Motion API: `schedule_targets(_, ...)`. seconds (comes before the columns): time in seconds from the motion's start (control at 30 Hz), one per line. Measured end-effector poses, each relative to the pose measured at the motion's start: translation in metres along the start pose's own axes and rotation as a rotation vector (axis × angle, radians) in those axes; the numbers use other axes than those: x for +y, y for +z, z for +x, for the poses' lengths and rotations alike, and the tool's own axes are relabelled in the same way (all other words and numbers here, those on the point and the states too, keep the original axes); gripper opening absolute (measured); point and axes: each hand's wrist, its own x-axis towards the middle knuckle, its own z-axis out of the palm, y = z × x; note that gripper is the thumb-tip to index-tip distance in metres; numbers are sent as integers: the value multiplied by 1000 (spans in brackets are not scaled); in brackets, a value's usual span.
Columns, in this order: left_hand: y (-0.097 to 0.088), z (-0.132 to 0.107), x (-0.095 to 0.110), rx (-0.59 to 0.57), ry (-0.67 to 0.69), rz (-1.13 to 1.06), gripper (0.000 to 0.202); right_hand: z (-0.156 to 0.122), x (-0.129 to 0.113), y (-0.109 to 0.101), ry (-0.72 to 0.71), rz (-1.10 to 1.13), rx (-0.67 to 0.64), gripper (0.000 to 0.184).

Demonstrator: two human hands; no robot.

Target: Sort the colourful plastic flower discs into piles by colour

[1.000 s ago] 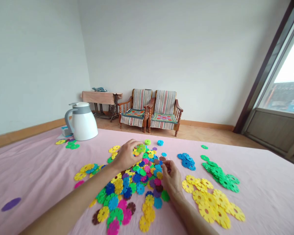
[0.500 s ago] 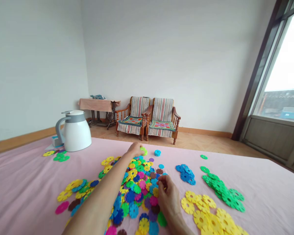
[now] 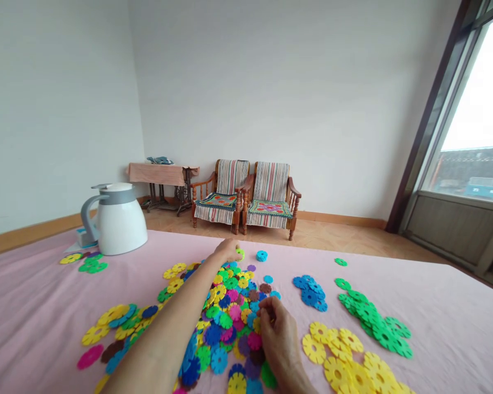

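My left hand (image 3: 229,250) reaches to the far end of a mixed pile of slotted plastic building discs (image 3: 234,312). Its fingers are closed on a yellow-green disc (image 3: 240,254) near the cloth; the fingertips are partly hidden. A light-blue disc stack (image 3: 262,256) lies just right of it. At the pile's right edge, my right hand (image 3: 280,334) is curled, thumb and forefinger together, beside a yellow disc (image 3: 257,325); anything inside the fingers is hidden. My left forearm covers part of the pile.
Sorted groups of blue discs (image 3: 309,291), green discs (image 3: 370,314) and yellow discs (image 3: 353,366) lie at right. A white jug (image 3: 122,224) stands at back left on the pink cloth (image 3: 447,323). Two wooden armchairs (image 3: 269,191) are beyond the table.
The view has shifted slightly, so the jug and left discs appear farther left. My left hand stays at the yellow-green disc; my right hand stays curled, slightly lower and left.
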Motion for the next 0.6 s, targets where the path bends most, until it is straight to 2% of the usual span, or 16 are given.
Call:
schedule_targets(0.17,-1,-1,0,-11,9,9,30,-1,-2,-1,-11,4,4,18)
schedule_targets(0.37,-1,-5,1,56,47,-12,30,-1,-3,-1,-9,-1,-11,17)
schedule_targets(0.5,-12,-12,-1,130,80,-21,29,0,-3,-3,-16,-6,-10,15)
schedule_targets(0.6,-24,-27,-7,167,112,-33,28,1,-4,-4,-14,-19,-8,16)
